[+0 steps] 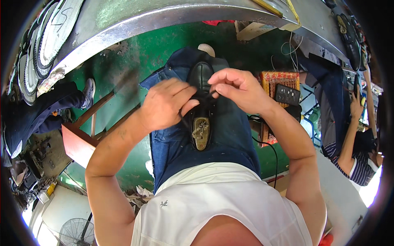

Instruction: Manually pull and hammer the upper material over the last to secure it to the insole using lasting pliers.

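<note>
A black leather shoe [201,73] lies lengthwise across my lap, its toe pointing away from me. From its heel opening shows the worn, yellowish-brown top of a shoe last [201,134]. At the shoe's left side is my left hand [169,102], fingers curled, thumb towards the shoe and slightly blurred. A thin dark strand that looks like a shoelace hangs below its thumb. My right hand [236,88], on the other side of the shoe, pinches a dark lace end between thumb and forefinger. Both hands hover over the lacing area, which they partly hide.
A metal workbench [156,26] curves across the far side, with shoe soles [59,33] stacked at its left. To the right, a black device [287,95] rests on a red-and-gold seat [269,78]. A co-worker's arm [349,135] is at far right. A wooden stool [78,141] stands left.
</note>
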Tool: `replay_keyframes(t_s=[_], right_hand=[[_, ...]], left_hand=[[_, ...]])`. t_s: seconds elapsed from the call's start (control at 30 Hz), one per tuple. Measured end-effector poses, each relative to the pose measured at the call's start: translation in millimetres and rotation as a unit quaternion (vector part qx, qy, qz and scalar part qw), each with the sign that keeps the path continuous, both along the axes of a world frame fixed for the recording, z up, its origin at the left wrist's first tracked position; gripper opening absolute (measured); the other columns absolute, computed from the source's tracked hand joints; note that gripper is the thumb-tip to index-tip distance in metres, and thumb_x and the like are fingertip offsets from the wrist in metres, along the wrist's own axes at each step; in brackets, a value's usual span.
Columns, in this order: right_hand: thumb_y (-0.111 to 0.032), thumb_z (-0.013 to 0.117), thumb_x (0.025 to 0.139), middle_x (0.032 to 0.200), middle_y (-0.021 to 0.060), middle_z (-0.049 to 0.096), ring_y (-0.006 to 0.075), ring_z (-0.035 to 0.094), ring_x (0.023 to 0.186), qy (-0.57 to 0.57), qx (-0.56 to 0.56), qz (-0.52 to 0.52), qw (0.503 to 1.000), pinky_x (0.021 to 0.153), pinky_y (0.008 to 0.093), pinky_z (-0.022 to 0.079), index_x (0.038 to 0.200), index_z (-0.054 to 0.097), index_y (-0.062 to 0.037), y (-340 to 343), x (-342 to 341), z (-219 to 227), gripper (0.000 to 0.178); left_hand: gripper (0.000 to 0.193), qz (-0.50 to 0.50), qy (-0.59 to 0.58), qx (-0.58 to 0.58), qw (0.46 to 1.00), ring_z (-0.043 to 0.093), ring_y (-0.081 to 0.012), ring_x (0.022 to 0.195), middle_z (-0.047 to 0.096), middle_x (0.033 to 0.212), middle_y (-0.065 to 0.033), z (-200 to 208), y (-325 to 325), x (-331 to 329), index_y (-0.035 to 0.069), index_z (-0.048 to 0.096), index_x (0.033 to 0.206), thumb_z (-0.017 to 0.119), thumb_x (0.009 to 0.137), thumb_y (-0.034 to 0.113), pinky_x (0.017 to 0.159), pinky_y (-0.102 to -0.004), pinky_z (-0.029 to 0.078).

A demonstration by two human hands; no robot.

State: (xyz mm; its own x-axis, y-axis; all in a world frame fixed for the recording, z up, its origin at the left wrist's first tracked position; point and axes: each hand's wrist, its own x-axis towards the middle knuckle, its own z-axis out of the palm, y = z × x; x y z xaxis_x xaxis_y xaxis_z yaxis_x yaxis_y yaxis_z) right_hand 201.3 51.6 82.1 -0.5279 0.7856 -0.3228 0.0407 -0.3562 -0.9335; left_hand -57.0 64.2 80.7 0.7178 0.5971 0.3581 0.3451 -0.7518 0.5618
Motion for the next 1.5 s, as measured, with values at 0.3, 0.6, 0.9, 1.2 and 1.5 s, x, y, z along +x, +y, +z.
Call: replay_keyframes(t_s=[0.3,0.6,0.9,1.2,1.5], right_hand=[[-0.020,0.059,0.102,0.068,-0.0013,0.054,0.0145,0.057,0.062,0.024,-0.234,0.172,0.957,0.061,0.0318,0.045,0.102,0.065,-0.0052,-33.3,59.2,2.4,0.016],[-0.010,0.076,0.086,0.075,0.0073,0.068,0.0189,0.067,0.069,-0.251,0.328,-0.085,0.907,0.064,0.0314,0.052,0.089,0.073,-0.0037,-32.4,-11.6,-23.6,0.008],[-0.015,0.074,0.090,0.064,0.0003,0.065,0.0060,0.055,0.053,-0.079,-0.089,0.112,0.987,0.050,0.0242,0.043,0.089,0.078,-0.0018,-8.5,-12.9,7.4,0.014],[-0.021,0.075,0.093,0.080,0.0031,0.067,0.0085,0.054,0.058,0.072,-0.261,0.000,0.963,0.051,0.0240,0.042,0.099,0.074,-0.0032,-43.1,-3.9,-34.2,0.019],[-0.015,0.066,0.093,0.075,0.0035,0.063,0.0113,0.056,0.057,0.075,-0.272,-0.038,0.959,0.052,0.0256,0.045,0.084,0.067,-0.0045,-52.8,-5.2,-33.4,0.014]], left_hand=[[0.034,0.207,0.011,-0.542,0.814,0.051,-0.0152,0.062,0.057,0.072,-0.0045,-34.0,-57.9,-37.3,0.001,0.057,0.080,0.056,0.105,0.024,0.059,-0.0316,0.040],[0.030,0.162,-0.283,-0.612,0.720,0.048,-0.0104,0.071,0.053,0.079,-0.0014,-26.6,-61.8,6.6,-0.005,0.073,0.098,0.062,0.102,0.022,0.068,-0.0265,0.042],[0.020,0.119,-0.265,-0.445,0.847,0.061,-0.0176,0.091,0.067,0.094,-0.0064,-18.4,-60.1,25.5,0.002,0.074,0.090,0.061,0.101,0.013,0.081,-0.0324,0.049],[0.040,0.049,-0.047,-0.040,0.997,0.061,-0.0336,0.094,0.061,0.098,-0.0101,-5.5,-43.8,29.1,0.003,0.068,0.108,0.075,0.069,-0.001,0.085,-0.0429,0.048],[0.032,0.010,-0.055,-0.169,0.984,0.059,-0.0328,0.104,0.058,0.110,-0.0127,-6.0,-35.0,25.2,0.003,0.072,0.104,0.077,0.073,-0.003,0.088,-0.0392,0.050]])
